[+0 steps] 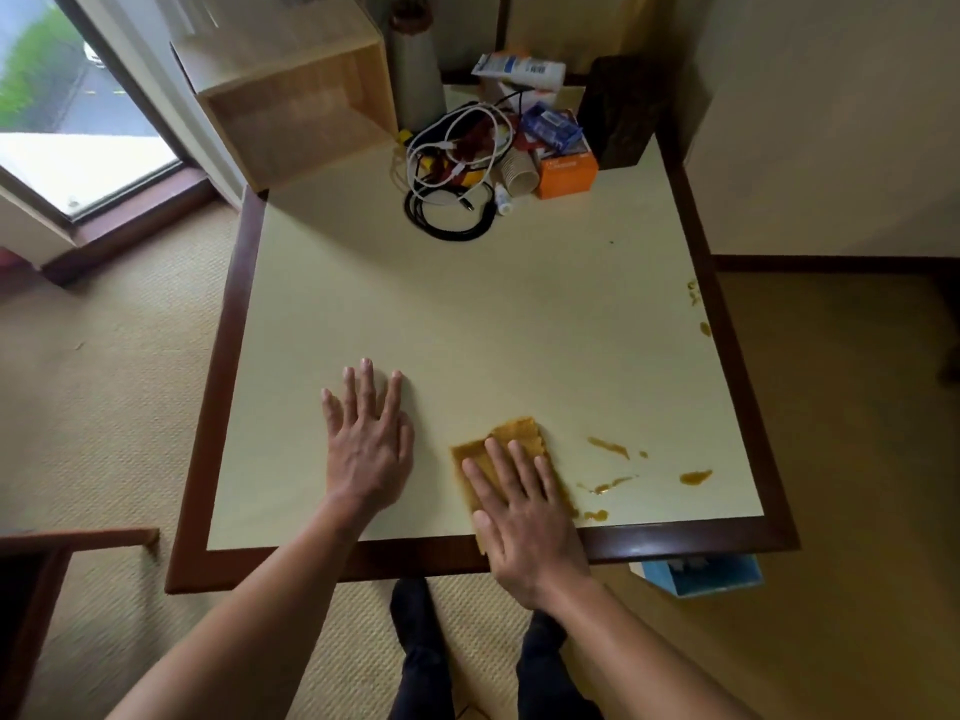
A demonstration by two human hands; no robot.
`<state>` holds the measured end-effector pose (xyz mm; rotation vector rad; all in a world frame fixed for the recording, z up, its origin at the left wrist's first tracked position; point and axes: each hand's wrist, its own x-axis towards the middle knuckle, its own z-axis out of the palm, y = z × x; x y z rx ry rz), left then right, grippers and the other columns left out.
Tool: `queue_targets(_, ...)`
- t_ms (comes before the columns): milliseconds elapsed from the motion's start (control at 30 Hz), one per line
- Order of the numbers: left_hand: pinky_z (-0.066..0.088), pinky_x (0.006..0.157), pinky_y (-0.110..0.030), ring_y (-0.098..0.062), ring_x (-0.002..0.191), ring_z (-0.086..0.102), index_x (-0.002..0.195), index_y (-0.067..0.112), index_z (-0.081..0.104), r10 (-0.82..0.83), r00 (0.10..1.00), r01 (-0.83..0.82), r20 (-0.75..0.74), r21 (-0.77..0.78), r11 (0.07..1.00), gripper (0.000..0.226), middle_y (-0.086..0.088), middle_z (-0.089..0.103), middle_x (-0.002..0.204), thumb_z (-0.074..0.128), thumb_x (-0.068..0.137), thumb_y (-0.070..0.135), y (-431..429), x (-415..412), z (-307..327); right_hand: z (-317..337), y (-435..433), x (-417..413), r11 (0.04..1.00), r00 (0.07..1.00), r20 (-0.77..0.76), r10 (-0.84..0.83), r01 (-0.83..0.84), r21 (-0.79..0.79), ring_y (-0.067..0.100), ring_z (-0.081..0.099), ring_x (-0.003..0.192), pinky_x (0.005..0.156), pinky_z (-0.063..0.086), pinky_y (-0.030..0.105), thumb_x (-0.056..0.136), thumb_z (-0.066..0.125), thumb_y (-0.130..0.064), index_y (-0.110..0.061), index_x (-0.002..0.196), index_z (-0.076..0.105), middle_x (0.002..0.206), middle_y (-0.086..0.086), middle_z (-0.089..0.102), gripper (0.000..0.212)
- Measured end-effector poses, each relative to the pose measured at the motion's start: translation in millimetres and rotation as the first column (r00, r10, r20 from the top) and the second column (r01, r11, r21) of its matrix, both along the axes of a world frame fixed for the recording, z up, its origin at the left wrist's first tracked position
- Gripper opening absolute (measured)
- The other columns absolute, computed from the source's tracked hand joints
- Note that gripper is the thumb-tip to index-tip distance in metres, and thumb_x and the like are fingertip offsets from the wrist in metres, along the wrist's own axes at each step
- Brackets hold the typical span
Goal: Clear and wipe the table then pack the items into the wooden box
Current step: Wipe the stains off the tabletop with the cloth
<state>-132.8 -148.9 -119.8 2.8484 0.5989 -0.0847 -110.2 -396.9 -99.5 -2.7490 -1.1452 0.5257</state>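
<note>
a room with a beige woven carpet and plain cream walls, with a dark wooden skirting board along the foot of the right-hand wall. a square table, pale cream on top with a dark brown wooden border, stands with its far edge towards the room's corner. daylight comes through a low window beyond the table's far left corner, showing blurred greenery and a road, and part of another dark wooden piece of furniture shows by the near left corner.
</note>
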Motion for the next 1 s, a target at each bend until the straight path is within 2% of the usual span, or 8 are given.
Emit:
queue_targets(167, 0.003, 0.126, -0.061, -0.035, 0.158, -0.007, 0.165, 0.023, 0.014, 0.006, 1.0, -0.006, -0.003, -0.008, 1.0, 0.068, -0.015, -0.005, 0.172, 0.019, 0.104, 0.051, -21.5, -4.2, 4.7, -2.9, -114.1, 68.1, 0.978, 0.978, 0.082, -0.189, 0.195, -0.071, 0.025, -0.012, 0.158, 0.125, 0.011, 0.056, 0.106, 0.01, -0.05, -0.034, 0.163, -0.005, 0.172, 0.0, -0.012, 0.061)
queue_targets(267, 0.002, 0.127, -0.058, -0.032, 0.159, -0.008, 0.165, 0.025, 0.013, 0.03, 0.999, -0.029, 0.014, -0.069, 0.997, 0.068, -0.012, -0.006, 0.172, 0.019, 0.103, 0.053, -63.1, -2.7, 8.5, 0.2, -152.5, 96.0, 0.957, 0.961, 0.074, -0.266, 0.272, -0.102, 0.025, -0.014, 0.158, 0.126, 0.01, 0.056, 0.103, -0.002, -0.053, -0.032, 0.163, -0.006, 0.171, 0.001, -0.014, 0.063)
queue_targets(333, 0.0, 0.127, -0.058, -0.031, 0.159, -0.008, 0.165, 0.024, 0.014, 0.047, 0.999, -0.045, 0.02, -0.091, 0.995, 0.067, -0.012, -0.005, 0.172, 0.019, 0.104, 0.051, -94.7, 0.8, 8.8, 0.8, -142.2, 91.3, 0.946, 0.95, 0.068, -0.305, 0.311, -0.089, 0.03, -0.014, 0.157, 0.126, 0.006, 0.058, 0.102, -0.004, -0.053, -0.029, 0.163, -0.006, 0.171, 0.006, -0.013, 0.065)
queue_targets(433, -0.002, 0.126, -0.059, -0.03, 0.159, -0.008, 0.165, 0.025, 0.014, 0.082, 0.997, -0.081, -0.002, -0.109, 0.991, 0.066, -0.011, -0.003, 0.172, 0.015, 0.104, 0.051, -132.1, 9.6, 6.8, 3.0, -101.9, 57.1, 0.974, 0.975, 0.021, -0.222, 0.223, -0.026, 0.035, -0.016, 0.156, 0.125, 0.001, 0.059, 0.104, 0.006, -0.05, -0.027, 0.163, -0.006, 0.17, 0.009, -0.014, 0.064)
queue_targets(633, -0.008, 0.125, -0.059, -0.032, 0.158, -0.009, 0.165, 0.025, 0.016, 0.182, 0.983, -0.182, -0.011, -0.124, 0.975, 0.068, -0.011, 0.001, 0.172, 0.013, 0.103, 0.053, -179.8, 31.5, 7.5, 4.3, -107.3, 40.7, 0.999, 1.0, -0.004, 0.017, -0.017, 0.048, 0.024, -0.018, 0.157, 0.125, 0.0, 0.051, 0.107, 0.018, -0.046, -0.034, 0.163, -0.005, 0.171, -0.003, -0.015, 0.061)
queue_targets(733, -0.009, 0.124, -0.061, -0.032, 0.159, -0.009, 0.164, 0.025, 0.017, 0.196, 0.98, -0.197, -0.017, -0.109, 0.974, 0.066, -0.011, 0.0, 0.172, 0.012, 0.104, 0.051, -190.3, 35.5, 6.0, 1.5, -156.2, 79.4, 0.995, 0.995, 0.035, -0.09, 0.089, 0.041, 0.021, -0.018, 0.157, 0.127, 0.001, 0.05, 0.107, 0.017, -0.046, -0.038, 0.162, -0.006, 0.171, -0.005, -0.014, 0.06)
queue_targets(867, -0.009, 0.124, -0.061, -0.032, 0.159, -0.009, 0.164, 0.023, 0.018, 0.198, 0.98, -0.201, -0.033, -0.088, 0.976, 0.066, -0.012, 0.001, 0.172, 0.014, 0.104, 0.049, -203.5, 39.7, 5.7, 5.7, -210.2, 124.2, 0.956, 0.956, 0.056, -0.289, 0.291, -0.029, 0.024, -0.018, 0.157, 0.127, 0.005, 0.052, 0.106, 0.01, -0.046, -0.031, 0.162, -0.008, 0.17, 0.001, -0.016, 0.061)
queue_targets(1000, -0.006, 0.124, -0.063, -0.034, 0.159, -0.007, 0.163, 0.02, 0.023, 0.152, 0.987, -0.154, -0.043, -0.055, 0.987, 0.067, -0.014, 0.003, 0.172, 0.019, 0.104, 0.049, -215.7, 44.8, 5.6, 7.1, -207.4, 93.4, 0.974, 0.974, 0.016, -0.226, 0.226, -0.02, 0.028, -0.017, 0.157, 0.127, 0.004, 0.054, 0.106, 0.009, -0.045, -0.029, 0.163, -0.008, 0.171, 0.004, -0.015, 0.061)
